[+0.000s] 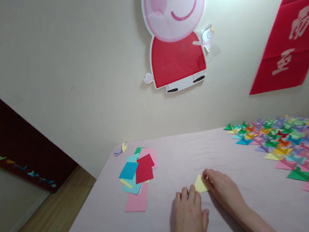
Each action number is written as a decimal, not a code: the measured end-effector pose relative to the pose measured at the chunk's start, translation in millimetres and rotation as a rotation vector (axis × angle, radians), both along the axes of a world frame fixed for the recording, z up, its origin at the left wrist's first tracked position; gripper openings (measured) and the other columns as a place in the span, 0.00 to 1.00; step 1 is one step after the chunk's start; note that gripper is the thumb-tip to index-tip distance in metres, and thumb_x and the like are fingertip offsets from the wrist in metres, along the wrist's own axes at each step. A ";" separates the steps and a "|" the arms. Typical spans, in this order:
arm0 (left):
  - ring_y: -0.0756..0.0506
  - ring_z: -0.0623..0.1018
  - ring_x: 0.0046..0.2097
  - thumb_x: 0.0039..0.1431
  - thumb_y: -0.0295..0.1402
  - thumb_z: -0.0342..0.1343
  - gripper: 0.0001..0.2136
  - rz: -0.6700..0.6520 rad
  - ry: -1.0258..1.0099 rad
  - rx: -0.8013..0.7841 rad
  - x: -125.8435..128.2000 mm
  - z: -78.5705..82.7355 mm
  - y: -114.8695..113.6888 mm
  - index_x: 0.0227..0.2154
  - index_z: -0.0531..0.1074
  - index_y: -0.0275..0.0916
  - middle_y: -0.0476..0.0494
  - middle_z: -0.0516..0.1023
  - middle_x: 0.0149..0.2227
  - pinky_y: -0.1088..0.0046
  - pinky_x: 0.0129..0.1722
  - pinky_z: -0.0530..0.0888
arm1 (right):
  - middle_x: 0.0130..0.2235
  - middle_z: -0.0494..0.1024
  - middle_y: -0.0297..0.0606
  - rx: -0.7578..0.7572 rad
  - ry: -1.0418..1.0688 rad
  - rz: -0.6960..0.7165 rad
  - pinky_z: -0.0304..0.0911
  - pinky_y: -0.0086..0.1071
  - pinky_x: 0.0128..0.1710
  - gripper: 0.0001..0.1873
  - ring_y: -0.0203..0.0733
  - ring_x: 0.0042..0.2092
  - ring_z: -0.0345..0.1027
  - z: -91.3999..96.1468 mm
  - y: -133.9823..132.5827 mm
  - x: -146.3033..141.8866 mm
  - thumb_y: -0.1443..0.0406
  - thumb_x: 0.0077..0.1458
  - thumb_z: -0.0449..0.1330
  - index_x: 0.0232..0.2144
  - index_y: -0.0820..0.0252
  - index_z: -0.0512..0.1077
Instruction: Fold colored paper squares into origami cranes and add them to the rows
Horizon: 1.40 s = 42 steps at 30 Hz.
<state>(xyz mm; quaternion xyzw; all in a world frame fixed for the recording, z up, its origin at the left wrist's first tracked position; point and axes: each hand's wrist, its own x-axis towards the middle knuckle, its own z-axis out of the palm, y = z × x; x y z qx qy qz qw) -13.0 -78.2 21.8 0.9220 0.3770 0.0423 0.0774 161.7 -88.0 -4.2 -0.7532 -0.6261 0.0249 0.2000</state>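
I'm looking through the head camera at a counter (184,151) spread with a pale pink cloth (99,223), faintly creased, its far edge running along a plain off-white wall (100,81). Near the front, right of the middle, the piece of yellow paper (201,185) lies on the cloth between my wearer's two hands. The right hand (224,189) has its fingers closed on the paper's right edge; the left hand (189,210) is palm down and released, fingers loosely spread, their tips by the paper's left corner. Over to the left I can make out a loose, overlapping pile of paper sheets (145,169) in red, blue, aqua, green and pink, and past it, by the far left corner, two small folded pieces (123,147), one yellow and one purple. The right side of the counter is crowded with rows of folded paper birds (298,173) in many colours. Above, I see a large pig cutout (178,61) in a red dress on the wall, and a red banner (287,54) with white brushwork slants down at the right, near a bright glare. Far left, a dark reddish panel (24,142) carries a line of small coloured shapes (33,174) above a wooden floor (57,207).
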 end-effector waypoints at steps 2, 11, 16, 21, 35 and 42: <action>0.35 0.69 0.57 0.65 0.44 0.53 0.21 -0.003 -0.018 0.003 -0.6 -2.7 0.0 0.56 0.70 0.38 0.42 0.68 0.61 0.51 0.54 0.70 | 0.34 0.78 0.37 0.013 0.007 -0.002 0.55 0.33 0.37 0.07 0.45 0.37 0.70 2.7 -2.3 -3.3 0.66 0.60 0.52 0.34 0.56 0.69; 0.34 0.67 0.61 0.64 0.45 0.54 0.22 0.018 -0.085 0.029 -3.1 -12.1 -1.3 0.57 0.69 0.40 0.40 0.68 0.62 0.51 0.57 0.69 | 0.41 0.75 0.41 0.015 0.072 -0.034 0.56 0.37 0.44 0.08 0.50 0.44 0.65 10.8 -9.6 -14.5 0.65 0.51 0.59 0.36 0.57 0.72; 0.34 0.67 0.61 0.64 0.44 0.55 0.22 0.019 -0.095 0.025 -3.6 -10.3 -0.9 0.57 0.69 0.40 0.40 0.67 0.62 0.51 0.58 0.69 | 0.46 0.74 0.43 -0.009 0.077 -0.079 0.57 0.39 0.45 0.16 0.52 0.47 0.65 7.9 -0.6 -15.3 0.66 0.47 0.59 0.41 0.56 0.72; 0.34 0.67 0.61 0.64 0.44 0.55 0.22 0.019 -0.098 0.041 -4.0 -10.6 -0.5 0.57 0.69 0.40 0.40 0.68 0.62 0.52 0.57 0.69 | 0.58 0.69 0.48 -0.042 0.082 -0.085 0.56 0.46 0.51 0.25 0.58 0.57 0.59 1.7 7.5 -13.1 0.66 0.43 0.58 0.47 0.57 0.71; 0.35 0.67 0.61 0.64 0.44 0.54 0.19 0.045 -0.082 0.029 -3.2 -6.4 -2.0 0.53 0.71 0.40 0.39 0.67 0.62 0.51 0.57 0.69 | 0.61 0.67 0.48 -0.058 0.061 -0.083 0.57 0.48 0.52 0.29 0.58 0.60 0.57 -9.8 6.3 3.1 0.66 0.42 0.58 0.51 0.58 0.71; 0.35 0.66 0.61 0.65 0.45 0.53 0.19 0.056 -0.072 0.001 -2.6 -5.6 -2.1 0.52 0.71 0.40 0.39 0.66 0.62 0.51 0.58 0.68 | 0.62 0.66 0.45 -0.104 0.046 -0.118 0.58 0.49 0.52 0.30 0.59 0.62 0.56 -10.9 -1.5 22.6 0.65 0.41 0.56 0.51 0.53 0.71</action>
